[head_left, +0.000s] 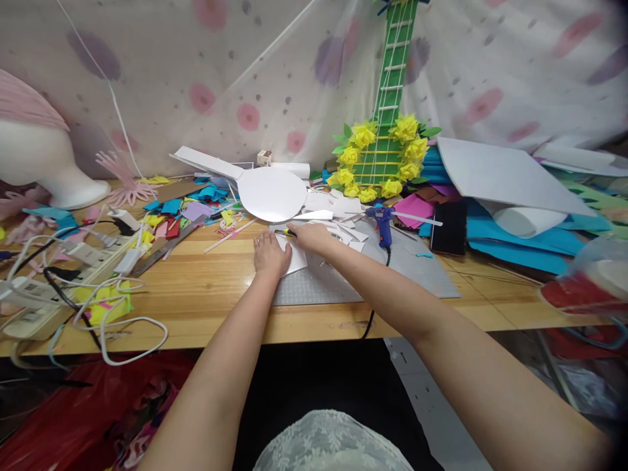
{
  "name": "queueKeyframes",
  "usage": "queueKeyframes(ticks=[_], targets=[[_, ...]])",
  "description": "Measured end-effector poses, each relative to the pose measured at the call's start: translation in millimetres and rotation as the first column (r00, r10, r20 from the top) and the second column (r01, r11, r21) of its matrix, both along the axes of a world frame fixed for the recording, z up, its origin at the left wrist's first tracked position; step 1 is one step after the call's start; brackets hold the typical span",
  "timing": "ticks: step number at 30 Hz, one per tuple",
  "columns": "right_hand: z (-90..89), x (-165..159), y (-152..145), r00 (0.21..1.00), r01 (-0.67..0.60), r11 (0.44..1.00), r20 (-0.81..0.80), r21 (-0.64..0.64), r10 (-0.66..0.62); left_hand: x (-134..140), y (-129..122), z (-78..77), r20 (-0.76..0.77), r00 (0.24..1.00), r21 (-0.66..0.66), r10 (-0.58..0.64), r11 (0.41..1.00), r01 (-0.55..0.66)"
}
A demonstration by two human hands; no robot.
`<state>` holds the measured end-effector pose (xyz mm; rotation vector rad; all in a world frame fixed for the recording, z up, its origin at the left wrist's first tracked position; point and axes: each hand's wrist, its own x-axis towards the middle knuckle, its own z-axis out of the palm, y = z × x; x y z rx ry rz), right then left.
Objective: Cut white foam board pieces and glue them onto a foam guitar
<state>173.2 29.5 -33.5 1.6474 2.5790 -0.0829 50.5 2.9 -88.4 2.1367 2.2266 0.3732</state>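
Observation:
My left hand [271, 254] lies flat with fingers stretched out, pressing on a small white board [295, 263]. Gripped in my right hand [310, 237] is a yellow and black utility knife [286, 232], held over the board's far edge close to my left fingers. The knife's tip is too small to make out. Under the board lies a grey cutting mat [324, 291]. Just beyond my hands rests a white banjo-shaped cutout [272, 194] with a round body and a long neck.
A blue glue gun [383, 226] stands on the mat, its black cord running over the table edge. Behind it leans a green paper guitar [387, 140] with yellow flowers. At left are a metal ruler [169, 247] and a power strip [63, 281] with tangled cables; coloured sheets [520, 235] pile up right.

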Motion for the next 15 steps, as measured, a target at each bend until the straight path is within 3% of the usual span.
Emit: queueKeyframes(ticks=[15], targets=[[4.2,-2.3,-0.6,0.999,-0.001,1.000,0.052,0.002,0.001,-0.5,0.0,-0.5,0.000,1.000,0.008,0.003,1.000,-0.003]])
